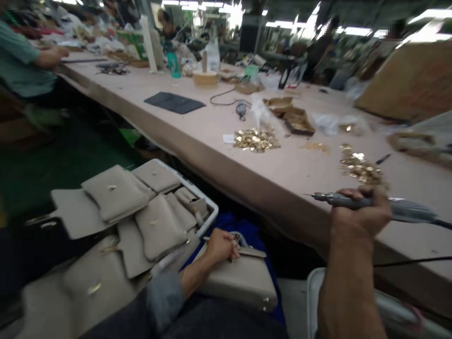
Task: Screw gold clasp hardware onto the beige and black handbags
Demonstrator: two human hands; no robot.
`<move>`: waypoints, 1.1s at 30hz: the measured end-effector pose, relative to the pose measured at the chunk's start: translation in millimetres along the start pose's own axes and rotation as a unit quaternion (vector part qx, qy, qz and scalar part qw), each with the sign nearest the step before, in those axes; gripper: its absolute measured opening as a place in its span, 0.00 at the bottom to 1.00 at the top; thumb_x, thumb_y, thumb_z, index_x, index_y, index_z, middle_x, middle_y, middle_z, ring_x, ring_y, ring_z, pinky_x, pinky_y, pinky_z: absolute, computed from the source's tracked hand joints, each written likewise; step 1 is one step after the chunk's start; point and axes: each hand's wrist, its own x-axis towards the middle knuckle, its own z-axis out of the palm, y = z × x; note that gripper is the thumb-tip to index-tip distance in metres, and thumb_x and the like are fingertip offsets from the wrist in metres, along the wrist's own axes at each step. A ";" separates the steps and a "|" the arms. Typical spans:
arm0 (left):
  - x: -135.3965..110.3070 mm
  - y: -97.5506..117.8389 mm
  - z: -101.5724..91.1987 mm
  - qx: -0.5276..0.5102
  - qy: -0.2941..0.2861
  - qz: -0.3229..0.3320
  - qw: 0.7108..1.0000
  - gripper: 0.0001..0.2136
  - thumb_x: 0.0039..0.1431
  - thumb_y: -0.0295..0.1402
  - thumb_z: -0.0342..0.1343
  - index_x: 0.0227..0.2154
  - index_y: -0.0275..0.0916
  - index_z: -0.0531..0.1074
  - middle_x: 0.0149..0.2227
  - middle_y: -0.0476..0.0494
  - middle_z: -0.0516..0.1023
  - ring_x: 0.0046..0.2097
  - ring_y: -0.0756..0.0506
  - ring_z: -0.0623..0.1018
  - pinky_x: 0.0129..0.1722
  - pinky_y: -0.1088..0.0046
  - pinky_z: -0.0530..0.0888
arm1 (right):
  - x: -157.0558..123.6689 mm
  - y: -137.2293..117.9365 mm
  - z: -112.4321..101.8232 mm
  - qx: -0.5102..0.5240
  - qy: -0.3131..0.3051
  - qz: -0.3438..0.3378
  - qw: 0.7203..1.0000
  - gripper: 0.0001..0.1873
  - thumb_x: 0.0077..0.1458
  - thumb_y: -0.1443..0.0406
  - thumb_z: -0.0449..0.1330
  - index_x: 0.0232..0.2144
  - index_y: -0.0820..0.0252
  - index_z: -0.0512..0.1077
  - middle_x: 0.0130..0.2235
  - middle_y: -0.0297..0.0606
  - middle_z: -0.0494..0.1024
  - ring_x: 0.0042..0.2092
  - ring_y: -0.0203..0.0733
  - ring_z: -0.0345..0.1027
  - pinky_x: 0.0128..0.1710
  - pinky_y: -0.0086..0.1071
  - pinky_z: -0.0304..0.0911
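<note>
In my right hand (365, 207) is a grey electric screwdriver (402, 209), its thin bit pointing left over the table's edge. My fingers wrap round its body. A beige handbag (240, 282) lies on my lap, on blue cloth (226, 221). Over the top of this bag, beside its flap, is my left hand (223, 246) with the fingers curled closed; whatever they pinch is hidden. Small metal fittings show at the bag's lower right corner. Close to the right hand, a pile of gold metal fittings (362, 165) lies on the table (282, 169).
To my left, several beige bags (116, 193) are heaped over a white crate (212, 212). Another gold pile (256, 140), brown trays (299, 121) and a dark flat panel (174, 102) lie on the table. The screwdriver's cord (413, 260) trails right. A person (28, 61) works at far left.
</note>
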 end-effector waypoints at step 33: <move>-8.2 6.5 -11.6 -0.010 -0.005 -0.041 0.999 0.10 0.56 0.18 0.54 0.24 0.29 0.78 0.21 0.39 0.80 0.22 0.44 0.81 0.22 0.74 0.77 | -210.1 134.0 -15.3 -0.271 -0.244 -0.007 0.931 0.12 0.60 0.63 0.68 0.31 0.60 0.69 0.24 0.28 0.69 0.22 0.33 0.64 0.25 0.31 0.65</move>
